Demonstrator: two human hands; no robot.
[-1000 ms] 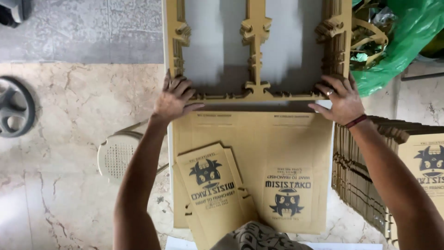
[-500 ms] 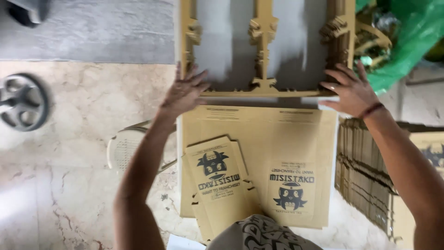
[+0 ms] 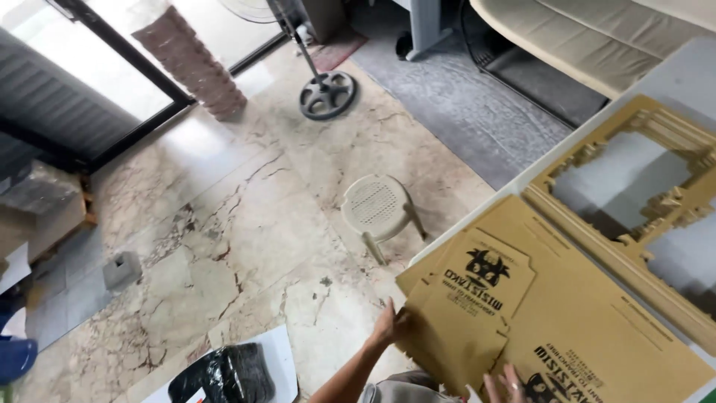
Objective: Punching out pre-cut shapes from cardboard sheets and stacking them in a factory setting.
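The punched frame [image 3: 634,224] has been let go; now a die-cut box blank [image 3: 466,313] is gripped by the left hand [image 3: 388,326], while the right hand [image 3: 503,384] is laid flat, open, on the stacked sheets [image 3: 597,336].

Under your fingers two flat brown printed cardboard blanks [image 3: 477,298], beyond them one cut-out cardboard waste frame [image 3: 634,246], one beige plastic stool [image 3: 377,209].
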